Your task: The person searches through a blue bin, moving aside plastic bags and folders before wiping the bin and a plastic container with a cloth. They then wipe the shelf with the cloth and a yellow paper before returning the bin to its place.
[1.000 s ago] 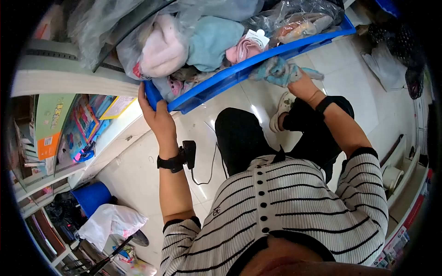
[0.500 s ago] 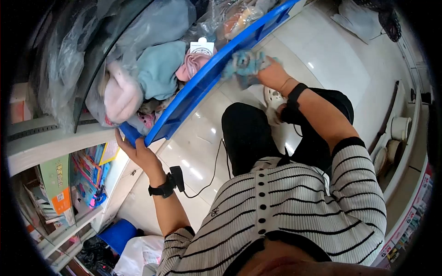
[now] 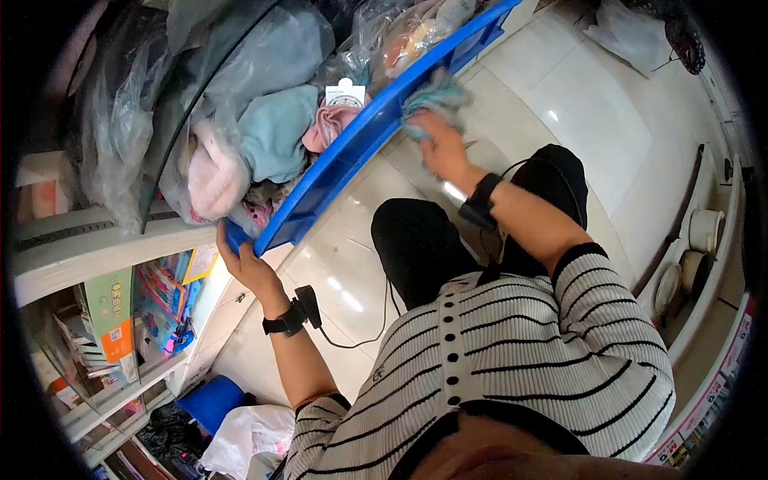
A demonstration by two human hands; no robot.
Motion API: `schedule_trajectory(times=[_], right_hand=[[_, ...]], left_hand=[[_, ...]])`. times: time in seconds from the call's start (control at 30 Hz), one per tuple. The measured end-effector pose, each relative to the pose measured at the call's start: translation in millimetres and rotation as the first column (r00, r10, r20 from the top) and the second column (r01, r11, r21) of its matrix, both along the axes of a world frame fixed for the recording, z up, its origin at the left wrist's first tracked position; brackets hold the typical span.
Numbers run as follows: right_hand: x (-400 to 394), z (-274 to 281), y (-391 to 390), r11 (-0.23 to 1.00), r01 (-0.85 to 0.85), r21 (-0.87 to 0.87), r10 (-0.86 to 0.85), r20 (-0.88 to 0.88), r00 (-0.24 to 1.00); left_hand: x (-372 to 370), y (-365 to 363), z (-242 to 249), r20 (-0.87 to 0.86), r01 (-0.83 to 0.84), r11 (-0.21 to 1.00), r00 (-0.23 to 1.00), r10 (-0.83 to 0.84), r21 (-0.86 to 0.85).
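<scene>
My left hand [image 3: 250,266] grips the near end of a long blue plastic bin [image 3: 352,148], fingers curled round its corner. In my right hand [image 3: 442,150] is a crumpled teal-grey cloth [image 3: 438,104], blurred by motion and against or close to the outer face of the bin's front wall. Inside the bin lie a pale pink plush item [image 3: 218,178], a light blue fabric item [image 3: 276,132], and a pink fabric piece [image 3: 326,128] with a white tag [image 3: 345,93]. Clear plastic bags [image 3: 272,48] cover other soft goods there.
Lower left, shelves hold a green and orange box [image 3: 110,312] and colourful packets [image 3: 170,298]. A blue bucket [image 3: 212,400] and white bag [image 3: 250,440] stand on the floor. Pots [image 3: 706,230] sit on the right shelf. A black cable [image 3: 352,346] hangs from my left wrist.
My right hand has moved left and slightly down with the cloth, nearer the bin's wall. My left hand keeps its grip on the bin's end.
</scene>
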State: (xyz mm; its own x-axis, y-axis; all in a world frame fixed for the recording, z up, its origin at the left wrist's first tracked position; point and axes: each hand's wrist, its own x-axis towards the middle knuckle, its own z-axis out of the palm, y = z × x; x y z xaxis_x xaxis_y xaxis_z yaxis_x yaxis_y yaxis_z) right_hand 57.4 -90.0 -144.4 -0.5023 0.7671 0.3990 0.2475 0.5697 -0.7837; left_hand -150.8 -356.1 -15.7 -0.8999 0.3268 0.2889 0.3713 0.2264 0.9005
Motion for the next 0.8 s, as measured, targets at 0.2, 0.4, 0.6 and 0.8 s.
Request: schedule_trajectory(times=[0.2, 0.4, 0.6, 0.8], right_hand=[[38.6, 8.2, 59.1, 0.98, -0.162, 0.112, 0.121, 0.307, 0.944], [20.1, 19.9, 37.7, 0.99, -0.033, 0.134, 0.0, 0.245, 0.97], [18.6, 13.6, 18.0, 0.964, -0.26, -0.058, 0.261, 0.006, 0.965], [51.5, 28.7, 67.5, 0.832, 0.084, -0.548, -0.3, -0.318, 0.899]], left_hand=[[3.9, 2.3, 5.8, 0.044, -0.008, 1.0, 0.999, 0.007, 0.013], [2.5, 4.7, -0.2, 0.009, -0.072, 0.997, 0.997, 0.072, 0.031], [7.9, 10.7, 4.1, -0.011, -0.116, 0.993, 0.993, 0.116, -0.001], [4.7, 8.3, -1.2, 0.04, -0.113, 0.991, 0.993, 0.111, 0.077]])
